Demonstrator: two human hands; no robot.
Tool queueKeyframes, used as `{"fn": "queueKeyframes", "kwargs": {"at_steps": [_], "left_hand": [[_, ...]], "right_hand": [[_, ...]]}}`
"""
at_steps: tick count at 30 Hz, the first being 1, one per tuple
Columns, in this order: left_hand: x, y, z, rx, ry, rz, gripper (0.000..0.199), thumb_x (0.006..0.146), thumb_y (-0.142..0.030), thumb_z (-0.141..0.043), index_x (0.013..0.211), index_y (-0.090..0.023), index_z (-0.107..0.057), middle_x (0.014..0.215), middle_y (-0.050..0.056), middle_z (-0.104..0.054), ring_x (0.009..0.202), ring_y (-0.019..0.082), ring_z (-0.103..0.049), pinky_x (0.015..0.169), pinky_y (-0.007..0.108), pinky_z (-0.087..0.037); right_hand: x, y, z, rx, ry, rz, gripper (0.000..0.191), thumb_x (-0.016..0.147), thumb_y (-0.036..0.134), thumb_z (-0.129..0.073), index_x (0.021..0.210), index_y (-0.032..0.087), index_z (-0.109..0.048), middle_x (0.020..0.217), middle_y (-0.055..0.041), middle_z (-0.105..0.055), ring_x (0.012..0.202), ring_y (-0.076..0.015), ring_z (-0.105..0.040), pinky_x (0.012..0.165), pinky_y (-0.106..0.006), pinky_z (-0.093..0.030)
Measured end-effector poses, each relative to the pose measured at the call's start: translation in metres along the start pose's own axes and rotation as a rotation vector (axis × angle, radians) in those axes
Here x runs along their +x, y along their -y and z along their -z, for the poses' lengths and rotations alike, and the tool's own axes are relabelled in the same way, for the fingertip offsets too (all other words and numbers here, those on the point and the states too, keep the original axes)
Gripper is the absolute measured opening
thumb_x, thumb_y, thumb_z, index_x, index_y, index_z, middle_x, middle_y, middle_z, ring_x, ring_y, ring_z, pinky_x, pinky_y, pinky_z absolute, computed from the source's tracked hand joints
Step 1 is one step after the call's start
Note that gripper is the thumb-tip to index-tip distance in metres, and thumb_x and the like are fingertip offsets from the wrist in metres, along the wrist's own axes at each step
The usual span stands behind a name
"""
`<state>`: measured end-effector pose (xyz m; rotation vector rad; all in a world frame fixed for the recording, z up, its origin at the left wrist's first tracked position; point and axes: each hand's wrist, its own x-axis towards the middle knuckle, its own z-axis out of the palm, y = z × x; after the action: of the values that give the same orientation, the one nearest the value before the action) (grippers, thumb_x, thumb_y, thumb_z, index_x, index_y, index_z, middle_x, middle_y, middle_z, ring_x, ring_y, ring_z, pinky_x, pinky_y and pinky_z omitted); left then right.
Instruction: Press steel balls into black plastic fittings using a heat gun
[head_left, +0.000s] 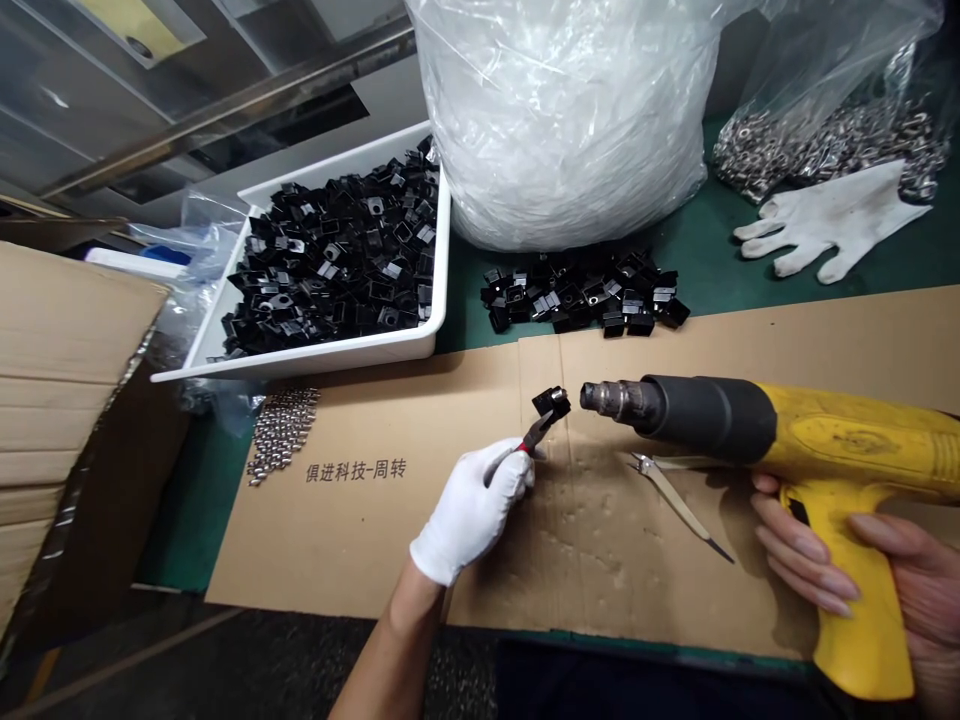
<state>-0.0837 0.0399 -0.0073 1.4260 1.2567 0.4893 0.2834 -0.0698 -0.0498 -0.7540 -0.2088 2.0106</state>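
My left hand [472, 507], in a white glove, is closed around red-handled pliers [537, 434]. In the pliers' jaws sits a small black plastic part [546, 401] with a shiny metal piece [559, 396] at its top. Bare, my right hand [825, 560] grips the handle of a yellow heat gun [847, 425]. The heat gun's stepped metal nozzle [619, 400] points left at the black part, a small gap away. Below the nozzle, tweezers or nippers with pale handles [679, 500] lie on the cardboard sheet [420, 560].
A white tray [360, 352] full of black parts stands at the back left, with several more in a loose pile [585, 292]. Small metal pieces [283, 432] lie left. Behind are a large plastic bag [570, 120], a bag of metal fittings [832, 150] and a white glove [840, 222].
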Motion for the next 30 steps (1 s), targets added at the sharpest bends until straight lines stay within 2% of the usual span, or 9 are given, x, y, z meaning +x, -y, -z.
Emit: {"fn": "queueKeyframes", "kwargs": {"at_steps": [10, 18, 21, 26, 30], "left_hand": [[0.0, -0.002, 0.0, 0.056, 0.007, -0.01, 0.048, 0.106, -0.055, -0.043, 0.096, -0.016, -0.068, 0.076, 0.001, -0.06, 0.068, 0.015, -0.052, 0.069, 0.029, -0.043], [0.0, -0.002, -0.001, 0.011, 0.012, -0.001, 0.051, 0.105, -0.059, -0.045, 0.093, -0.015, -0.068, 0.075, 0.001, -0.06, 0.068, 0.014, -0.052, 0.067, 0.029, -0.044], [0.001, 0.003, 0.002, -0.08, 0.03, 0.04, 0.056, 0.102, -0.063, -0.048, 0.098, -0.012, -0.071, 0.076, 0.004, -0.063, 0.067, 0.014, -0.054, 0.066, 0.029, -0.046], [0.009, 0.015, 0.016, -0.353, 0.151, 0.117, 0.06, 0.102, -0.063, -0.047, 0.108, -0.008, -0.071, 0.075, 0.008, -0.069, 0.063, 0.017, -0.061, 0.065, 0.032, -0.05], [0.02, 0.011, 0.027, -0.333, 0.308, 0.129, 0.066, 0.102, -0.065, -0.045, 0.107, -0.006, -0.074, 0.071, 0.01, -0.071, 0.059, 0.016, -0.062, 0.062, 0.031, -0.049]], "right_hand": [[0.0, 0.002, -0.003, 0.007, -0.02, -0.026, 0.038, 0.092, 0.041, -0.063, 0.123, 0.018, -0.068, 0.081, -0.0059, -0.046, 0.056, -0.0112, -0.039, 0.05, -0.024, -0.044], [-0.001, 0.003, -0.001, 0.007, 0.008, -0.049, 0.039, 0.094, 0.041, -0.063, 0.126, 0.019, -0.067, 0.084, -0.0058, -0.047, 0.058, -0.0113, -0.039, 0.052, -0.023, -0.045], [0.0, 0.004, 0.001, -0.016, 0.017, -0.07, 0.039, 0.094, 0.041, -0.064, 0.126, 0.02, -0.067, 0.084, -0.0063, -0.048, 0.058, -0.0119, -0.039, 0.052, -0.024, -0.045], [0.0, 0.002, 0.001, -0.01, -0.021, -0.053, 0.039, 0.093, 0.042, -0.064, 0.124, 0.019, -0.069, 0.083, -0.0069, -0.048, 0.057, -0.0123, -0.039, 0.05, -0.025, -0.044], [0.001, -0.001, 0.001, 0.009, 0.005, -0.05, 0.038, 0.095, 0.04, -0.061, 0.126, 0.019, -0.068, 0.085, -0.0074, -0.048, 0.059, -0.0127, -0.041, 0.053, -0.025, -0.046]]}}
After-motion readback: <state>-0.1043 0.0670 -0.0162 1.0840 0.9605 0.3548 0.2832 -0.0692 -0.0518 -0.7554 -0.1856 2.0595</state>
